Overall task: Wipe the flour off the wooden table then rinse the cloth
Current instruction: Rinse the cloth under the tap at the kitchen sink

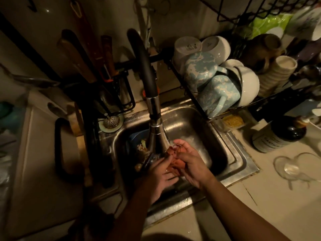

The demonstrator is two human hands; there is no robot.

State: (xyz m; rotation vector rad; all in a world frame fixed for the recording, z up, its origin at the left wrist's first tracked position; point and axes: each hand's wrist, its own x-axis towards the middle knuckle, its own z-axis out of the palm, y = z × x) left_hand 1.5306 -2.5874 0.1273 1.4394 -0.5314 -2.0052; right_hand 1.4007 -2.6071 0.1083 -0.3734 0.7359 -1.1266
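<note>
While both hands meet low in the steel sink (191, 122), the orange cloth (174, 153) sits bunched btw them, just below the faucet head (157, 136). Left hand (164, 176) is palm up, fingers curled under the cloth & gripping it. Right hand (189, 164) closes over from the other side, fingers bent round the wad, thumb on top. Water flow: can't tell, too dim. Beyond the fingertips, up & to the right: stacked bowls (213, 84). Left of the fingers: a sink strainer (111, 121) by the rim. Well right of them: a dark bottle (278, 136) on the counter (260, 197).
</note>
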